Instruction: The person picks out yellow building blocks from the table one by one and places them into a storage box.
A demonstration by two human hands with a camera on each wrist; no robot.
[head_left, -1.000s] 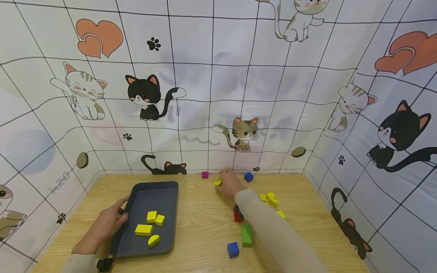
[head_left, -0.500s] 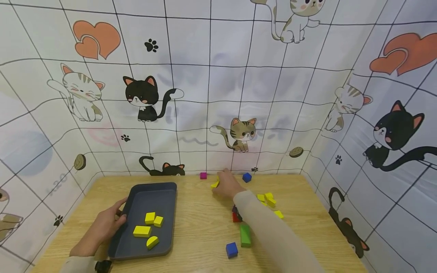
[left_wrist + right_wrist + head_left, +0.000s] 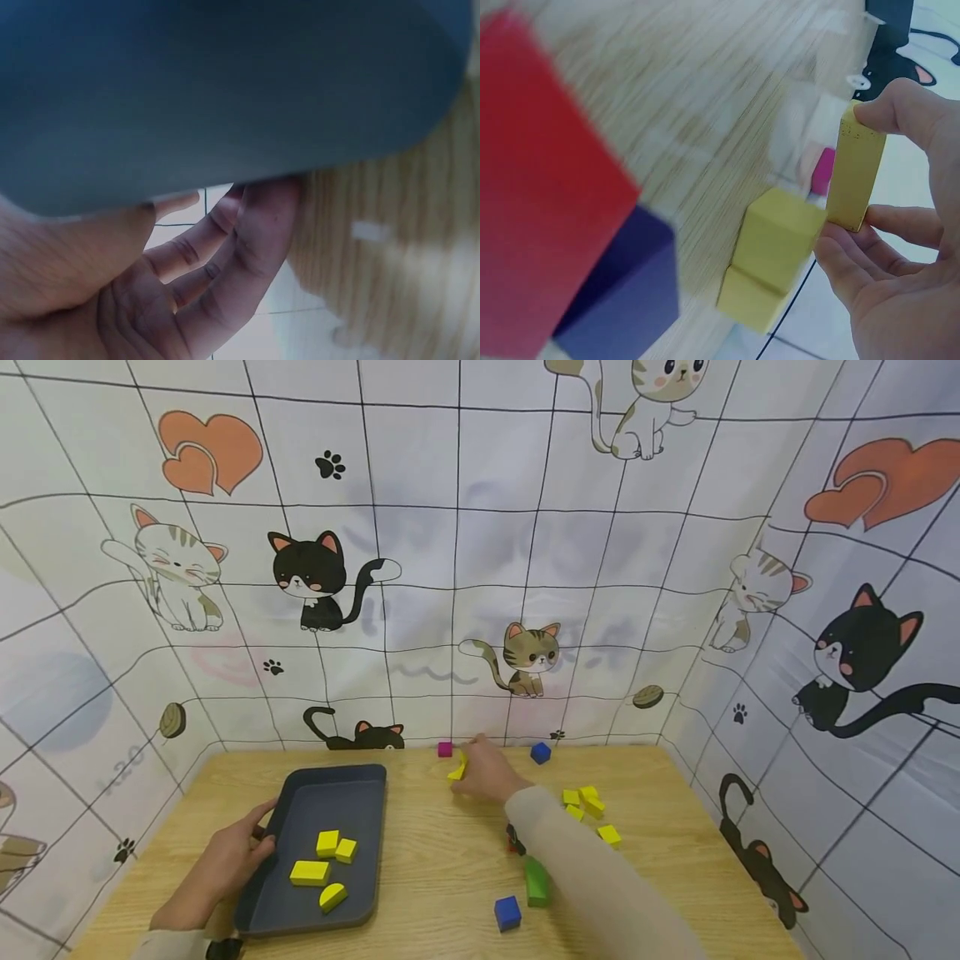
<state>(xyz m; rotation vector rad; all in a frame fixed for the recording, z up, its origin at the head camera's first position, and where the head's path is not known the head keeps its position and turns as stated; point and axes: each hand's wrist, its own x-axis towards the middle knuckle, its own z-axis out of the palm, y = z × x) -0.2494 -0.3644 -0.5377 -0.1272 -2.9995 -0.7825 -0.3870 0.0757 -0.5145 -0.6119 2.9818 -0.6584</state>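
Note:
My right hand (image 3: 487, 772) pinches a yellow block (image 3: 859, 169) near the back edge of the table, thumb on one end and fingertips at the other. Only a slim curved part of that block shows in the head view. Just behind and left of it sits a magenta cube (image 3: 445, 749). My left hand (image 3: 232, 860) holds the left rim of a dark grey tray (image 3: 371, 860); in the left wrist view its fingertips are partly hidden by the tray. Inside the tray lie several yellow blocks (image 3: 310, 872), one of them a half-round (image 3: 333, 897).
Several loose yellow blocks (image 3: 592, 806) lie right of my right forearm. A blue block (image 3: 540, 752) stands at the back. Nearer are a green block (image 3: 537, 883), another blue block (image 3: 507, 913) and a red block (image 3: 547, 187), mostly covered by my wrist in the head view.
My right hand has shifted left with the yellow block in its fingers, coming nearer the magenta cube. The left hand stays at the tray, and the head view has tilted slightly.

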